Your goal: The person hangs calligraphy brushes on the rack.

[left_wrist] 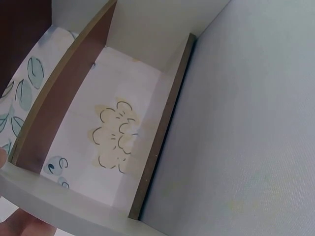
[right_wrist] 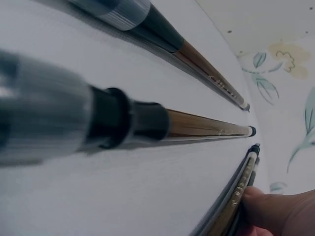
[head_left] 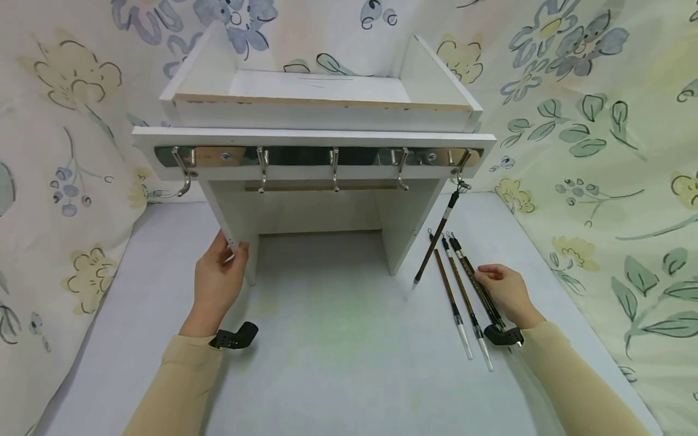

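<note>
My left hand (head_left: 218, 281) grips the front edge of the left side panel of a white shelf (head_left: 412, 221), thumb toward the inside. A metal hook rail (head_left: 300, 156) runs across the shelf's front. From its rightmost hook a dark calligraphy brush (head_left: 438, 236) hangs by its loop, tilted, tip down. On the table at the right, my right hand (head_left: 506, 289) pinches a calligraphy brush (right_wrist: 237, 194) between thumb and fingers, close beside another. Two more brushes, one reddish-brown (head_left: 444, 278) and one brown (head_left: 463, 286), lie to its left, with clear caps toward me.
The shelf has an open upper compartment (head_left: 322, 88) and stands at the back of the pale table (head_left: 338, 339). Floral cloth (head_left: 594, 200) rises behind and at both sides. The other hooks (head_left: 335, 169) carry nothing. A black wrist camera (head_left: 235, 337) sits on each wrist.
</note>
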`<state>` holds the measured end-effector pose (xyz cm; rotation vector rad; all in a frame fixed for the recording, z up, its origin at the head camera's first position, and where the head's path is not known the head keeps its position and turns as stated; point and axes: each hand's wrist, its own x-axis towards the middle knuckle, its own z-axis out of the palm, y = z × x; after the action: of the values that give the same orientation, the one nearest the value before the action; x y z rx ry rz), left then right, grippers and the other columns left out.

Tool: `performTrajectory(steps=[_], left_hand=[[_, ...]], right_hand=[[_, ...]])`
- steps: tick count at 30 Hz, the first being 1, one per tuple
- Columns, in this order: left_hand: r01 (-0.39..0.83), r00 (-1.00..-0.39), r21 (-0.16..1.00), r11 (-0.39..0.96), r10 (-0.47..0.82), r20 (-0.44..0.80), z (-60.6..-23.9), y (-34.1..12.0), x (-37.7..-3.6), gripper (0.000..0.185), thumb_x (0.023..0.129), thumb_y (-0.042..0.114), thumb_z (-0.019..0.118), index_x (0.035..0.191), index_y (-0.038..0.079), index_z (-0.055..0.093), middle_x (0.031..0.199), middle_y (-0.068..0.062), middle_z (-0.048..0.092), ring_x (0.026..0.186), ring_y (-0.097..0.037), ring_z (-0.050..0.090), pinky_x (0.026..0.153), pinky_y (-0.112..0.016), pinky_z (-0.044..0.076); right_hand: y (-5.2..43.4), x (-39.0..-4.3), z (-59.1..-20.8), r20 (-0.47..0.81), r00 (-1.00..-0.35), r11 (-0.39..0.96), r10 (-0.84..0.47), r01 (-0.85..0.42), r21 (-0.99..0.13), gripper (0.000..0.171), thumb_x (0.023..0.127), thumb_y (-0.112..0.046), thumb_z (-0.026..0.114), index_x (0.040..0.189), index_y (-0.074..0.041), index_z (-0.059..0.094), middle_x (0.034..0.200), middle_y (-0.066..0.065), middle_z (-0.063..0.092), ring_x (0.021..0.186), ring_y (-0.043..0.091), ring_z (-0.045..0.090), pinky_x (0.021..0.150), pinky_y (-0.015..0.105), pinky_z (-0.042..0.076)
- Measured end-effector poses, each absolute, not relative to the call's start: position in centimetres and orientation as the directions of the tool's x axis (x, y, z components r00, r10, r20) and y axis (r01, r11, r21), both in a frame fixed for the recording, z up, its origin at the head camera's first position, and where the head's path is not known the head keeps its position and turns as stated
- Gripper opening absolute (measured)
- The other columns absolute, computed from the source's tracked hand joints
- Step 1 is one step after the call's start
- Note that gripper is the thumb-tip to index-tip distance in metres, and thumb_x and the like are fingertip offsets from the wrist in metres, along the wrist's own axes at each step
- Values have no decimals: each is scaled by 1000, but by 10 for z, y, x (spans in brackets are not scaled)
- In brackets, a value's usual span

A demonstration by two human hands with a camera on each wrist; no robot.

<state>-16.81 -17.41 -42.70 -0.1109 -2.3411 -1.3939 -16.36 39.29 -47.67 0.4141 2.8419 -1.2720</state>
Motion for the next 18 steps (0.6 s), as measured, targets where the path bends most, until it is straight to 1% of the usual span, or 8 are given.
performTrajectory(steps=[5, 11, 18], left_hand=[[280, -908, 821, 498, -140, 394, -428, -174, -168, 48, 99, 24, 55, 146, 22, 45, 136, -13, 54, 113, -32, 60, 84, -42, 53], [285, -907, 823, 492, -140, 398, -428, -174, -167, 47, 99, 22, 55, 145, 22, 47, 134, -13, 56, 112, -32, 61, 84, -41, 53], [301, -900, 817, 492, -137, 414, -429, -174, -169, 47, 98, 20, 56, 144, 23, 47, 134, -12, 57, 112, -31, 61, 84, -40, 54]], right_hand=[[391, -166, -470, -123, -966, 655, 229, 247, -714, 42, 91, -29, 69, 118, 3, 62, 101, 15, 68, 82, 12, 60, 64, 19, 50], [387, -169, -468, -146, -953, 646, 266, 288, -707, 39, 90, -24, 69, 115, 5, 62, 99, 15, 69, 80, 14, 61, 63, 22, 51], [390, -167, -461, -80, -949, 672, 304, 273, -688, 37, 91, -24, 64, 115, 4, 66, 102, 18, 68, 79, 13, 58, 61, 21, 50]])
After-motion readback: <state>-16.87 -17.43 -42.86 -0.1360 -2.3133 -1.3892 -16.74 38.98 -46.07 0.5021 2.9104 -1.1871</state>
